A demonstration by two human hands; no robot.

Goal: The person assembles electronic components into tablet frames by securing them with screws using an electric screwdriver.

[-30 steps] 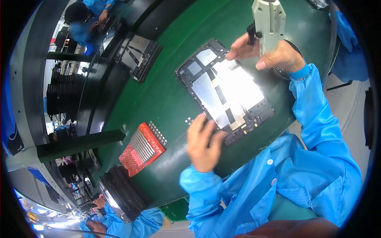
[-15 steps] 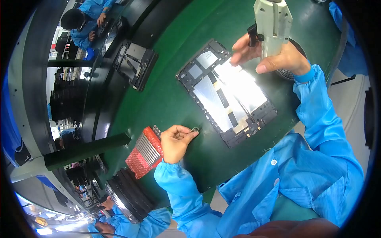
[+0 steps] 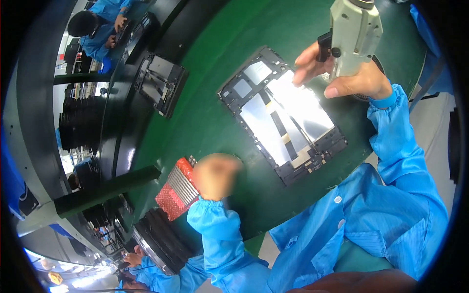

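A black tablet housing (image 3: 240, 88) with shiny metal panels and ribbon cables lies on the green table in front of me. Beyond its right side, my right hand (image 3: 359, 82) is wrapped round a pale heat gun (image 3: 352, 41) with a black trigger. Thumb and fingers reach past it, over the bright edge of the housing. My left hand (image 3: 216, 177) is left of the housing, close to the table. Its fingers are smeared by motion, so what they hold cannot be made out.
Red bubble wrap (image 3: 168, 201) with a stack of metal strips (image 3: 186, 186) lies beside my left wrist. Another opened tablet (image 3: 161, 84) rests at far left. Stacked black housings (image 3: 163, 239) stand at lower left, near a dark post (image 3: 107, 191). Co-workers in blue sit along the left.
The heat gun and my right hand have shifted slightly right. My left hand, earlier pinching a small dark part against the table, is now blurred with its fingertips turned a little upward.
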